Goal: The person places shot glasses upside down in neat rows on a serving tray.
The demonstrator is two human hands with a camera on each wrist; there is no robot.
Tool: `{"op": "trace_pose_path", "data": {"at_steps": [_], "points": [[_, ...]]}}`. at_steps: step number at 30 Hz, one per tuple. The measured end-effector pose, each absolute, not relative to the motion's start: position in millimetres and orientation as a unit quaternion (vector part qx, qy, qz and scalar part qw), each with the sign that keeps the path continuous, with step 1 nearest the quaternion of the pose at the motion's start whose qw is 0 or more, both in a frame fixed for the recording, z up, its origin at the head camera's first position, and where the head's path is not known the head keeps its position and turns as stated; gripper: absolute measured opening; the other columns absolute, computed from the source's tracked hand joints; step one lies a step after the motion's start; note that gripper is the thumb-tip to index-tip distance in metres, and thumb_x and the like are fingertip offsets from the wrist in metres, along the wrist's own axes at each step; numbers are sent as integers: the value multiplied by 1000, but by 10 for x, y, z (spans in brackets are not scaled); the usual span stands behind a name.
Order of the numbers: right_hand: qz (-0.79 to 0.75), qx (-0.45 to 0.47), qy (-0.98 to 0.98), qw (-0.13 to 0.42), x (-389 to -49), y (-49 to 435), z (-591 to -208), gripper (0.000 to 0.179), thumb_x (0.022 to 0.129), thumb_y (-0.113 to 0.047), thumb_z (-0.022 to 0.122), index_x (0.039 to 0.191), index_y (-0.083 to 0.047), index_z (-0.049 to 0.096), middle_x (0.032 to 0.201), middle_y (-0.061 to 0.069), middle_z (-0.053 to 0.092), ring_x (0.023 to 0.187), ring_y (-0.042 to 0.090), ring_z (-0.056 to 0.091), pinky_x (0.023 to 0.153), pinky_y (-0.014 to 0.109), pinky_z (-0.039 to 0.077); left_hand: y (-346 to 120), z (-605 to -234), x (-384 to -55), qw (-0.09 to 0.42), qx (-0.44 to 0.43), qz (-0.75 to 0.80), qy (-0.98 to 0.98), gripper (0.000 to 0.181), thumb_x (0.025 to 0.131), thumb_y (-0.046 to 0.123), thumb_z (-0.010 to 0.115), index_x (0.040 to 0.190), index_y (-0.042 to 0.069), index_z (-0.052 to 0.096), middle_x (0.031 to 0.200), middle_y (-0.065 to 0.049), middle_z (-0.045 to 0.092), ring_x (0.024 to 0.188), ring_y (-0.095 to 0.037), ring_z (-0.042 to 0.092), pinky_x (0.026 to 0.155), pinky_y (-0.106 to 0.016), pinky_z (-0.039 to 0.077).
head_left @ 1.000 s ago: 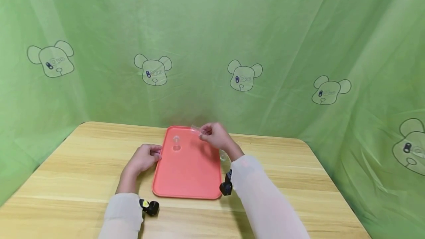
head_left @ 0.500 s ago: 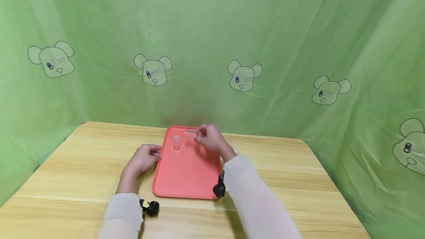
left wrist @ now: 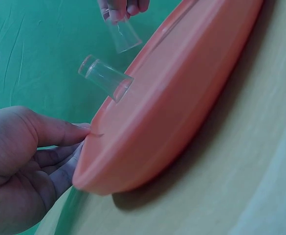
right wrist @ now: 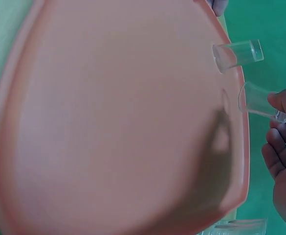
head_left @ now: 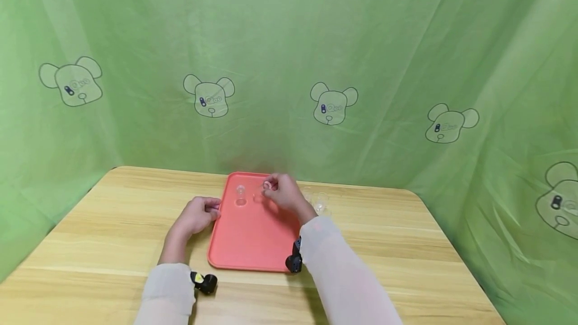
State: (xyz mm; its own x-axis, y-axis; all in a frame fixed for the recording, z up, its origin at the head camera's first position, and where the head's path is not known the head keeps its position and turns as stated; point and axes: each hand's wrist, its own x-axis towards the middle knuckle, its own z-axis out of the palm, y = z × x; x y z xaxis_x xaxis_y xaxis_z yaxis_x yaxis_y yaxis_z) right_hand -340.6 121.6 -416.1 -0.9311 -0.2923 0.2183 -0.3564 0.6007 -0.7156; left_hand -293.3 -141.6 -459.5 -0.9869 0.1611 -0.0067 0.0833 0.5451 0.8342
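A small clear shot glass (head_left: 241,196) stands upside down near the back left of the coral-red tray (head_left: 253,239). My right hand (head_left: 285,195) pinches a second clear shot glass (right wrist: 257,99) near its base, over the back of the tray. Its wide mouth points downward, and in the left wrist view the held glass (left wrist: 123,36) appears apart from the tray surface. At the tray's left edge my left hand (head_left: 195,214) pinches the rim, thumb on top in the left wrist view, with the other fingers partly hidden behind the tray's edge.
More clear glasses (head_left: 319,204) stand on the wooden table (head_left: 384,255) just right of the tray, partly hidden by the right wrist. A green curtain (head_left: 271,134) hangs right behind the table's back edge. Each wrist carries a small black camera (head_left: 205,283).
My right hand has come left and slightly nearer over the tray, tipping the held shot glass from lying sideways to mouth down. My left hand has stayed on the rim.
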Motion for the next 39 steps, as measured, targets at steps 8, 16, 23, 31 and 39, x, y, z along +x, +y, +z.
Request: {"op": "trace_pose_path", "data": {"at_steps": [8, 16, 23, 31, 39], "points": [[411, 171, -894, 56, -3408, 1162, -4229, 6, 90, -4, 74, 94, -3, 71, 85, 2, 64, 78, 13, 57, 71, 23, 50, -1411, -4588, -2928, 42, 70, 471, 878, 36, 97, -1, 62, 133, -8, 63, 111, -15, 73, 106, -28, 68, 97, -44, 55], [420, 169, -891, 36, -3397, 1096, -4263, 5, 91, -5, 73, 96, -3, 72, 86, 2, 65, 77, 13, 56, 70, 23, 50, -1413, -4584, -2935, 40, 70, 471, 879, 35, 97, -1, 62, 132, -8, 64, 111, -15, 73, 106, -27, 68, 97, -45, 55], [410, 176, -894, 36, -3390, 1055, -4284, 11, 92, -5, 72, 102, -2, 73, 89, 4, 68, 81, 13, 59, 74, 26, 53, -1422, -4592, -2943, 40, 73, 471, 878, 36, 97, -1, 62, 132, -8, 63, 110, -15, 73, 106, -27, 68, 96, -44, 56], [402, 166, -900, 35, -3376, 1038, -4301, 14, 93, -8, 73, 106, -3, 74, 92, 4, 70, 84, 14, 62, 76, 26, 55, -1419, -4588, -2938, 39, 74, 471, 878, 36, 96, -2, 62, 131, -9, 64, 110, -15, 73, 105, -27, 68, 96, -45, 56], [405, 164, -899, 37, -3371, 1036, -4316, 13, 92, -6, 74, 104, -3, 75, 90, 4, 71, 82, 13, 62, 75, 25, 55, -1416, -4585, -2934, 40, 71, 470, 879, 35, 97, -1, 62, 131, -8, 64, 110, -15, 73, 105, -27, 68, 97, -45, 55]]}}
